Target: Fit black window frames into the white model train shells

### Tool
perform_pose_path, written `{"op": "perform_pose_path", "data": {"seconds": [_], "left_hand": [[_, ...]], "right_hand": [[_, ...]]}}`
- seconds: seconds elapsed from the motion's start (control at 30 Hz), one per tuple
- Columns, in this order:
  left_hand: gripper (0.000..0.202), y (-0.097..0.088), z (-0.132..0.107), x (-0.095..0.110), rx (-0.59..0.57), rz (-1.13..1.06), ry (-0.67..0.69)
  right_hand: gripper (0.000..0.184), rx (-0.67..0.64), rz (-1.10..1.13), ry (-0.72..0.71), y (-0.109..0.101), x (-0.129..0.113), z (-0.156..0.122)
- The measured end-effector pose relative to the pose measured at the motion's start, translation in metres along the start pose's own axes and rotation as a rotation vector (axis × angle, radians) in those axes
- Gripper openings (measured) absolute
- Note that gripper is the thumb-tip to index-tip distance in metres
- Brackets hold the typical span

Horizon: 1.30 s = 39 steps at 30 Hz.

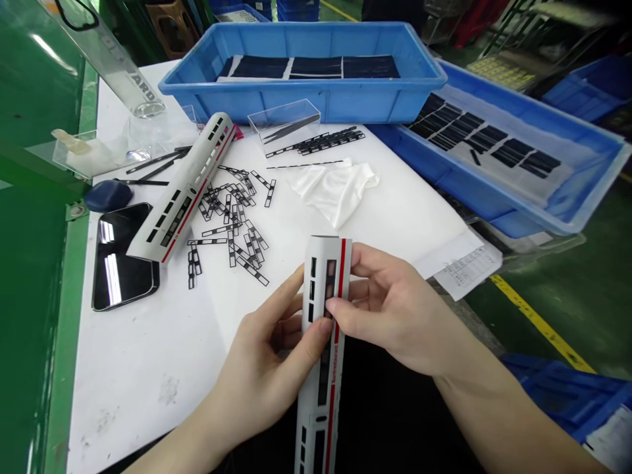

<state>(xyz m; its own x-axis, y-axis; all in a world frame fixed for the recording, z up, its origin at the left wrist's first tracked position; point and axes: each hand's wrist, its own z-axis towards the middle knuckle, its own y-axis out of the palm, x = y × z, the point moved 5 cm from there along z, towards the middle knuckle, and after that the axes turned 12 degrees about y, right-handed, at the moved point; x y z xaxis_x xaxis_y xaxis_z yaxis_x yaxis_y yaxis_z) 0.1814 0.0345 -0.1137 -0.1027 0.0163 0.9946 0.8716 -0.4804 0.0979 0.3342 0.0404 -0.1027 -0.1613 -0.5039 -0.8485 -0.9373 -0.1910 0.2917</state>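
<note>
A white model train car shell [310,388] with a red stripe and dark windows stands lengthwise in front of me, its near end running out of the picture. My left hand [276,349] wraps its left side, thumb on the window strip. My right hand [390,309] grips the right side, thumb pressed on the dark windows; its other fingers are partly hidden behind the shell. Beyond my left hand lie many small black window frames [237,224], loose on the table. A second train car shell [185,187] rests slanted at the left.
A blue bin [306,99] with dark strips stands at the back, another blue bin [494,178] at the right. A white cloth [338,191], a clear box with tweezers [286,125], a phone [126,257] and a dark blue object [107,195] lie on the white table [143,382].
</note>
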Motion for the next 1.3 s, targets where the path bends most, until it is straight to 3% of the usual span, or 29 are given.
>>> {"op": "perform_pose_path", "data": {"seconds": [0.2, 0.33, 0.47, 0.67, 0.9, 1.13, 1.3], "left_hand": [[0.059, -0.003, -0.001, -0.002, -0.062, -0.011, -0.006], [0.067, -0.005, -0.002, -0.002, -0.094, -0.086, -0.051], [0.051, -0.005, -0.002, -0.002, -0.075, -0.056, -0.042], [0.056, -0.002, -0.003, -0.003, -0.048, 0.024, -0.034], [0.055, 0.002, -0.002, 0.004, 0.070, 0.055, 0.007], [0.054, 0.000, -0.005, 0.001, 0.063, 0.109, 0.005], [0.055, 0.001, -0.003, -0.001, -0.016, 0.174, 0.056]], "right_hand": [[0.016, -0.022, 0.052, -0.027, -0.003, -0.001, 0.004], [0.016, 0.050, 0.118, -0.097, -0.011, 0.000, 0.006], [0.013, 0.088, 0.124, -0.153, -0.016, -0.002, 0.006], [0.023, 0.113, 0.106, -0.169, -0.022, -0.014, 0.006], [0.025, 0.086, 0.131, -0.153, -0.026, -0.011, 0.011], [0.004, 0.130, 0.151, -0.178, -0.033, -0.012, 0.014], [0.007, 0.169, 0.158, -0.152, -0.032, -0.009, 0.017]]}}
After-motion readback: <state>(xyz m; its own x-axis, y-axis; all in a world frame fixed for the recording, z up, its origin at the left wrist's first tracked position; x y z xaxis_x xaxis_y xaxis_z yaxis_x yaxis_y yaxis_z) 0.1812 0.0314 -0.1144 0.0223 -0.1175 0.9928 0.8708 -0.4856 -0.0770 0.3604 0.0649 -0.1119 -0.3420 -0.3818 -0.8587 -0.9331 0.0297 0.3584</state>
